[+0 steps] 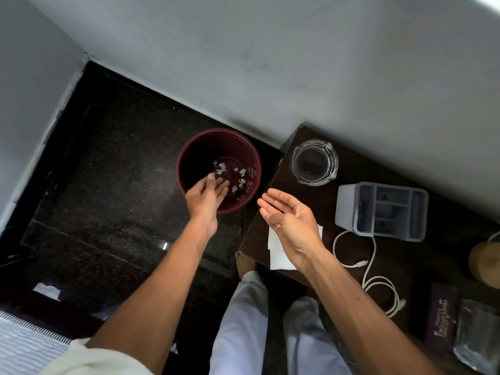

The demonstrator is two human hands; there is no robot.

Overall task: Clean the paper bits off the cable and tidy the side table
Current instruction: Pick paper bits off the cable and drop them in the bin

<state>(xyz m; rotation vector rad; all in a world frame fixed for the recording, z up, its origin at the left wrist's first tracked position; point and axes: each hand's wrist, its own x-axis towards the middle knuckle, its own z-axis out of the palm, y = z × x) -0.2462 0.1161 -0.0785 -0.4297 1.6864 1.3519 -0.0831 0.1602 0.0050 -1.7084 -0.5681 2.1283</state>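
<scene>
Left hand (pixel 207 197) over round maroon plastic bin (pixel 186 155); fingers relaxed, slightly apart, holding nothing; torn white paper bits (pixel 221 167) on bin floor, just beyond those fingertips; right hand (pixel 288 221) palm up, fingers straight, close together, empty, above edge of dark wooden side table (pixel 284 180); thin white charging cable (pixel 374 285) looped on table, right of those fingers, apart from them; white paper sheets (pixel 278 259) beneath the palm.

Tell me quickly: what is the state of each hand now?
Left hand: open, fingers straight, above the round maroon plastic bin, nothing visibly held.
Right hand: open, palm up, empty.
</scene>
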